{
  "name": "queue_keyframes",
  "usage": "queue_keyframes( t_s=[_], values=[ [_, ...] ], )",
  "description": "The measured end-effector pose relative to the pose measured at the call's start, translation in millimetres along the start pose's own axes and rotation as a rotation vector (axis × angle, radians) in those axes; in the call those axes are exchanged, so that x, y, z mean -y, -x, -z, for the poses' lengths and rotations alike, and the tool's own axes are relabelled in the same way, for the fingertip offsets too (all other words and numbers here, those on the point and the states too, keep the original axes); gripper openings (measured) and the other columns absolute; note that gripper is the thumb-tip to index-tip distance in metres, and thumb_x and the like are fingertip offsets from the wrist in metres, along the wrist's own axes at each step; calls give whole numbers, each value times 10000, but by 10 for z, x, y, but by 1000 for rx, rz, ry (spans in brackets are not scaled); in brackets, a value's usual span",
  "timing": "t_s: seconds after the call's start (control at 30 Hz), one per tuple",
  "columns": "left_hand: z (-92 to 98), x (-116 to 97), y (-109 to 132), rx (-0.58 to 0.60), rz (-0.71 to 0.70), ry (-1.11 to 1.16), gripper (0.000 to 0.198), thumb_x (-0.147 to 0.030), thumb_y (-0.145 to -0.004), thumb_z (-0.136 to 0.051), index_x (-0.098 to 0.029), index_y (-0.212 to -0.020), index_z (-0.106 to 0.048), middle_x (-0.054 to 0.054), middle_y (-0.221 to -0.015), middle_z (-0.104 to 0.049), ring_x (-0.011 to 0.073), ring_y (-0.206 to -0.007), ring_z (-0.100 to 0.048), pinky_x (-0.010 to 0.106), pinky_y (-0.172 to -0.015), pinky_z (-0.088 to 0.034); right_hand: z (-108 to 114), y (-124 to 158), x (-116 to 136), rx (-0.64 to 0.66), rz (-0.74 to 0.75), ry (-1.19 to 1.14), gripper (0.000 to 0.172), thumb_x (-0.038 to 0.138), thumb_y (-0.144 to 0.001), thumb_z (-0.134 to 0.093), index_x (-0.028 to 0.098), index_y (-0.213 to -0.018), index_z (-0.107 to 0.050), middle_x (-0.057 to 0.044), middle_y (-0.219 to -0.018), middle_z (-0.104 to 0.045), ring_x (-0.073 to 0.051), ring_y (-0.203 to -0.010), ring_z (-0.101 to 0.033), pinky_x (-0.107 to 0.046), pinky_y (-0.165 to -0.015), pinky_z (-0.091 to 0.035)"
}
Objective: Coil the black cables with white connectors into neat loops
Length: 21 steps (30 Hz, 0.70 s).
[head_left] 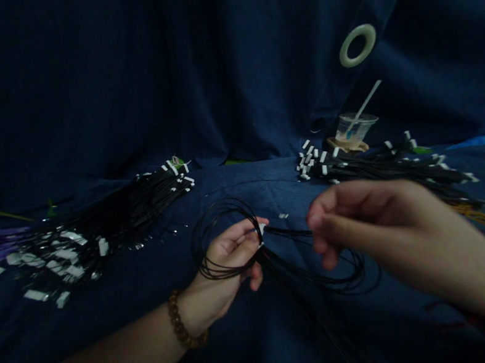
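My left hand [228, 259] grips a bundle of thin black cords [231, 221], looped above and around its fingers, and pinches a small white tag [262, 228] at the thumb. A beaded bracelet sits on that wrist. My right hand [365, 216] is just to the right with its fingers curled in, close to the strands that run between the two hands. More black strands [333, 272] trail down beneath it over the dark blue cloth [270, 339].
A long bundle of black cords with white tags [104, 224] lies at the left. Another such bundle [381, 166] lies at the right. A clear plastic cup with a stick [355, 127] stands behind it. A curtain with white eyelets [358, 45] hangs at the back.
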<state>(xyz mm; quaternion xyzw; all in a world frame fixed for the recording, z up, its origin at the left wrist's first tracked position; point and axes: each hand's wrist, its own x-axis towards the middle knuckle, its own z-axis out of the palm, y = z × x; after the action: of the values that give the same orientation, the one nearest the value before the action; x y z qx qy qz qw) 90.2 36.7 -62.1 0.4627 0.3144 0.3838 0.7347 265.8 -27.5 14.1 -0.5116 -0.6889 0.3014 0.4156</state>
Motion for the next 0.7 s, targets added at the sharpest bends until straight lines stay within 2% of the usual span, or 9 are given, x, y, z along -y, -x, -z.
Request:
queue_keyframes(
  t_s=[0.1, 0.2, 0.43, 0.7],
  values=[
    [17, 3, 19, 67, 14, 65, 205, -225, -759, -594, -224, -964, -600, -37, -675, -508, 16, -362, -429, 131, -319, -336, -263, 83, -125, -87, 221, 553, 104, 189, -831, -481, 145, -784, -563, -9, -639, -587, -109, -520, -546, -229, -478, -377],
    [33, 7, 43, 137, -1, 115, 196, -204, -760, -590, -249, -949, -611, -49, -679, -497, 12, -380, -451, 117, -335, -354, -373, 122, -225, -160, 389, 828, 107, 187, -837, -482, 138, -764, -541, -6, -612, -546, -121, -503, -515, -249, -491, -341],
    [28, 32, 42, 180, -33, 137, 237, -219, -748, -618, -212, -981, -574, -48, -632, -508, 26, -372, -447, 123, -320, -380, -344, 108, -264, -194, 465, 921, 126, 199, -842, -495, 148, -731, -528, 13, -571, -510, -120, -480, -497, -252, -495, -310],
    [30, 55, 44, 182, -71, 85, 247, -240, -775, -590, -206, -1016, -545, -57, -620, -496, 25, -357, -455, 122, -323, -384, -348, 113, -243, -174, 467, 890, 122, 193, -835, -496, 149, -725, -520, 14, -571, -502, -115, -476, -480, -252, -492, -300]
  ],
)
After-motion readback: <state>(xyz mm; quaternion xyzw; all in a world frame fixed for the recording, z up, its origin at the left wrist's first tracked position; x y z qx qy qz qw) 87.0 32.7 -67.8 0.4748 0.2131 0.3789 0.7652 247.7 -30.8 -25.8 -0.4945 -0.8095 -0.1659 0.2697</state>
